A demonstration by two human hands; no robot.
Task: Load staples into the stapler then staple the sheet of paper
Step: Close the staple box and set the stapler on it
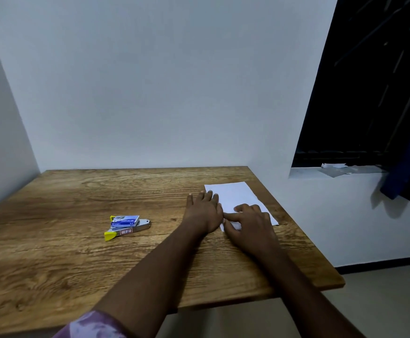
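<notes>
The person's right hand (pixel 250 222) is lying on the near end of the sheet of paper (pixel 238 197). Its fingers are bent and pressing down on the sheet, with one finger pointing toward 9 o'clock. It is not gripping anything. The left hand (pixel 205 211) is lying flat with its fingers spread apart, just at 9 o'clock of the right hand. Its palm is resting on the table (pixel 77 252) and its fingertips are touching the left edge of the paper. It is holding nothing.

The white paper is lying flat on the table, reaching away from the hands toward 12 o'clock, near the table's right edge.

The stapler (pixel 128 231) is lying on the table well apart from the hands, at 9 o'clock of them. It is grey with yellow ends. A small blue staple box (pixel 125 220) is sitting on top of it. No hand is touching them.

A purple sleeve (pixel 94 325) is showing at 6 o'clock. A white wall (pixel 150 81) is standing behind the table, and a dark window (pixel 370 81) is showing at 2 o'clock.
</notes>
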